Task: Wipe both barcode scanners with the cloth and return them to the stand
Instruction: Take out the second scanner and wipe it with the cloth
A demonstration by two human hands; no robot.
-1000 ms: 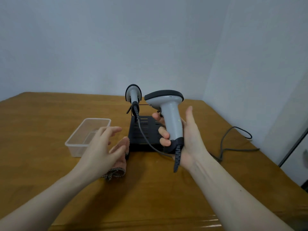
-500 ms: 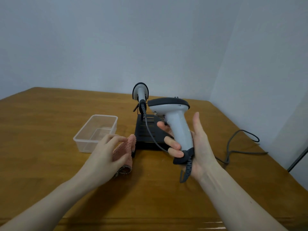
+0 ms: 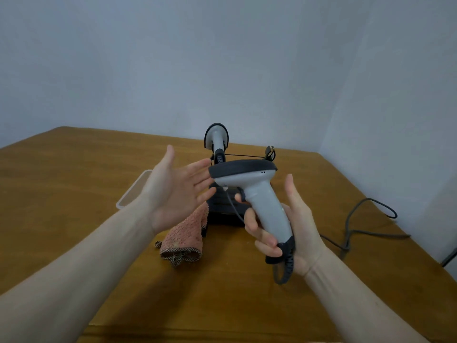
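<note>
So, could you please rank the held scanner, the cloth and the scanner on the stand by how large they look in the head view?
1. Held scanner, largest, though nearness to the camera inflates it.
2. Cloth.
3. Scanner on the stand, smallest looking, but farther back and partly hidden.

Right hand (image 3: 294, 233) grips scanner (image 3: 257, 194) handle; left hand (image 3: 175, 191) open beside its head; cloth (image 3: 185, 236) on surface (image 3: 74, 194); second scanner (image 3: 216, 137) on stand (image 3: 222, 209).

Matt grey plastic scanner (image 3: 262, 196), rough terry cloth (image 3: 185, 240), smooth wooden table (image 3: 74, 194).
</note>
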